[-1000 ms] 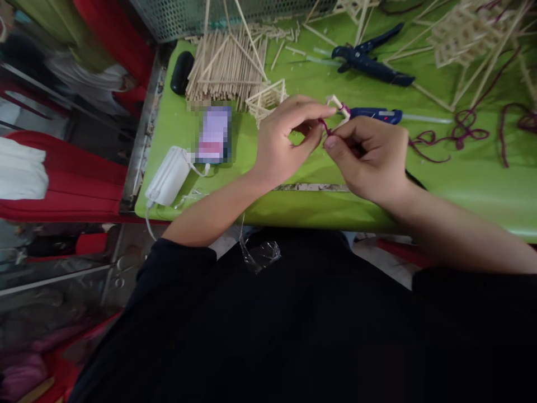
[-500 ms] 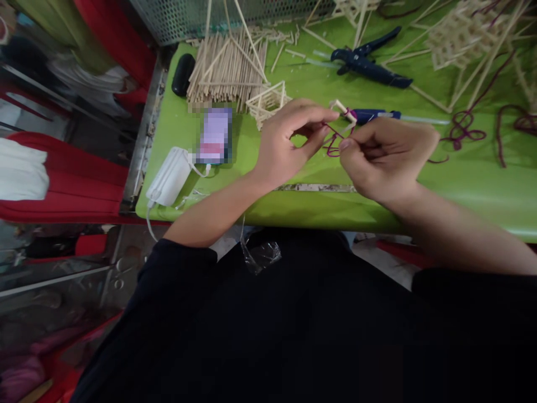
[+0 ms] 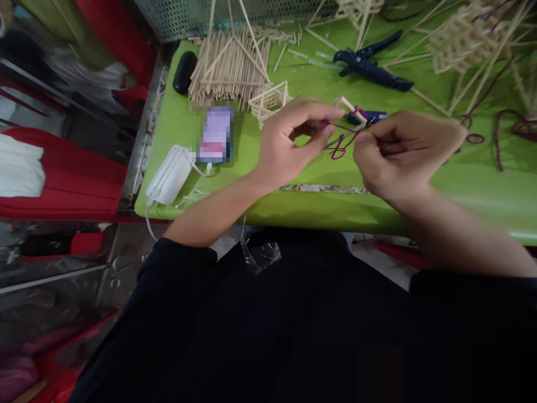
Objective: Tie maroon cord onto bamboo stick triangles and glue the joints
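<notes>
My left hand (image 3: 289,140) pinches a magenta cord (image 3: 339,152) between thumb and forefinger. The cord runs across to my right hand (image 3: 403,151), whose thumb and curled forefinger grip it. A loop of the cord hangs between the hands. Just beyond the fingertips is a small bent piece of pale sticks (image 3: 346,104) with magenta cord wound round it. Behind it lies a dark blue tool (image 3: 375,116), partly hidden by my right hand.
On the green table (image 3: 310,210) lie a stick pile (image 3: 230,70), stick lattices (image 3: 459,42), dark cutters (image 3: 373,67), a phone (image 3: 217,134), a white power bank (image 3: 169,174) and a black case (image 3: 184,73). More magenta cord (image 3: 499,140) lies at the right.
My right hand has moved right, away from my left hand, and the cord between them spans a wider gap. My left hand has hardly moved.
</notes>
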The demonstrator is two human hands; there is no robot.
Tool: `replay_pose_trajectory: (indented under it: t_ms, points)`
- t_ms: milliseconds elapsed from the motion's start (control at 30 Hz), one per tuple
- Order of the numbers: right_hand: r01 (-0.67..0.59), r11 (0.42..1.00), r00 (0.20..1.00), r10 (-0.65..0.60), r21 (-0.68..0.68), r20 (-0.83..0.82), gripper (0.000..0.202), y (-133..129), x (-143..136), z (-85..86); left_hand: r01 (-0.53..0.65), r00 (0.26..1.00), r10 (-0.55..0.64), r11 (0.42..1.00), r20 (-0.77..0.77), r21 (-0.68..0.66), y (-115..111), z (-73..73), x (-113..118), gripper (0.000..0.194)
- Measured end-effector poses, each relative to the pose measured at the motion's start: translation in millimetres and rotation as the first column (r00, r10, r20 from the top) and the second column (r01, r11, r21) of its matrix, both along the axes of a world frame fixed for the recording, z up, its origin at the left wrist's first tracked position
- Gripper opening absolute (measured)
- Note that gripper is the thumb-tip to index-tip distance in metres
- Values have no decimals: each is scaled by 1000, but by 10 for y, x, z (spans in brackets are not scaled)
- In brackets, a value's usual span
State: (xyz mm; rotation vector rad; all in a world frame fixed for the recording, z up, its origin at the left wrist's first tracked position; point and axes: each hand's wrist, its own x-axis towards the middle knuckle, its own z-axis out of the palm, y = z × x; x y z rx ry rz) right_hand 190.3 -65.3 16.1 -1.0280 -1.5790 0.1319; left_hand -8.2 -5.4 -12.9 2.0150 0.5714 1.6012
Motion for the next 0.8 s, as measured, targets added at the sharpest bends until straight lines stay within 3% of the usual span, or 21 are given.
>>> replay_pose_trajectory:
  t_ms: [100,167,267,367,433,500,600,633,667,700,800]
  points:
    - [2,998,1000,-3,-59,-11,26,-21,23,-6,-79,992,77,997,-105,-16,-48,26,-2,48]
    - [23,997,1000,-23,-79,-1,32,-30,21,13,-72,991,68,997,-111,-25,-78,53,-1,44]
    - [85,993,996,-82,-80,37,37,-50,1,65,-11,1000,11,1000,-16,-18,-124,97,6,31]
    - [113,991,992,-109,-68,65,37,-84,-10,114,19,1000,-19,1000,8,4,-155,121,8,38]
    - [115,992,991,-110,-56,78,36,-99,0,130,73,997,-73,997,17,8,-145,114,4,30]
    - [108,993,990,-102,-48,100,35,-94,15,126,157,985,-157,988,70,7,-89,84,3,19]
    - [73,997,989,-76,23,125,30,-53,16,95,211,969,-211,977,130,17,100,-7,31,24]
    - [56,997,992,-62,61,112,27,-38,6,80,217,960,-233,970,154,112,182,-44,50,26]
    - [33,996,995,-41,85,90,24,-28,-8,66,243,938,-303,920,167,309,264,-80,73,32]
    - [8,996,998,-14,94,60,23,-24,-23,53,243,924,-341,873,174,424,336,-111,97,39]
    - [-61,996,998,63,60,-24,29,-51,-60,31,224,903,-372,835,215,503,437,-155,162,38]
